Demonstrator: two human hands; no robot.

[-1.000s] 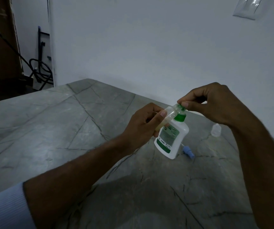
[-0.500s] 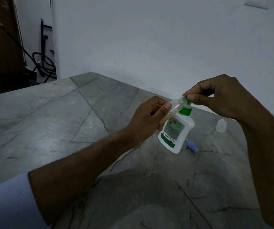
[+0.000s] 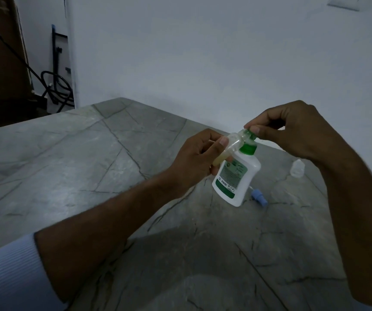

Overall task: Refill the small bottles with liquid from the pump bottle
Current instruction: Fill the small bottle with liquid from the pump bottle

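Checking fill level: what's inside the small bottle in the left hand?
Yellowish liquid sits in the lower end of the small bottle; the upper part looks empty. The left hand hides the bottom.

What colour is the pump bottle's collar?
Green, on the white pump bottle; its collar shows clearly in the head view.

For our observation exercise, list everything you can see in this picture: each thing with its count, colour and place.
Pump bottle: one, white with green pump, tilted, held above the table.
Small bottle: one, clear with yellowish liquid, tilted, mouth at the pump spout.
Second small bottle: one, clear, on the table at right.
Cap: one, blue, lying on the table.
Table: one, grey.
Cables: black, far left.
Left hand: holds the small bottle.
Right hand: fingers on the pump head.
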